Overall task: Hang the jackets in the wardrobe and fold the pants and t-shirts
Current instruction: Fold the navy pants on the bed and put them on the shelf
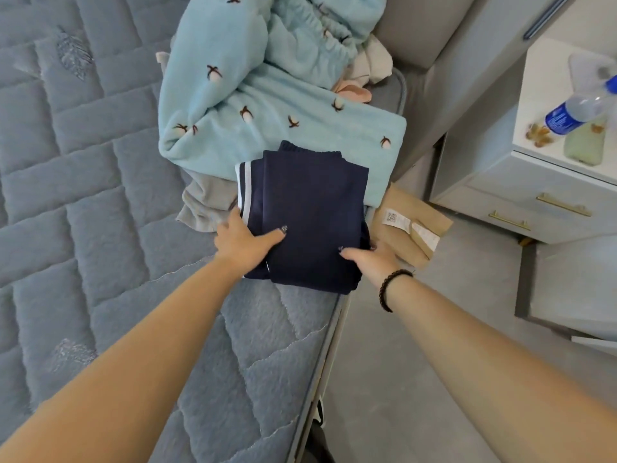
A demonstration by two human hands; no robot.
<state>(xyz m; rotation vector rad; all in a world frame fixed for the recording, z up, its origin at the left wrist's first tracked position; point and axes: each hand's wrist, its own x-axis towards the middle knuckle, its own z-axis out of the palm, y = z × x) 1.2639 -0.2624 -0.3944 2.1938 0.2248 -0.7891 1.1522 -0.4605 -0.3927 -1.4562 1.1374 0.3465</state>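
Folded navy pants (307, 212) with white side stripes sit at the right edge of the bed, partly on a light blue fleece garment (267, 105). My left hand (245, 240) grips the pants' left side, thumb on top and fingers underneath. My right hand (370, 259) grips the right side the same way; it wears a dark bead bracelet. A grey garment (203, 202) lies under the pants on the left. A tan folded garment (414, 225) with white labels pokes out on the right.
The grey-blue quilted bed cover (100, 195) fills the left. A white bedside cabinet (534, 182) with gold handles stands at the right, with a water bottle (574, 111) on top. Grey floor (417, 362) runs beside the bed. Cream and pink clothes (364, 75) lie by the headboard.
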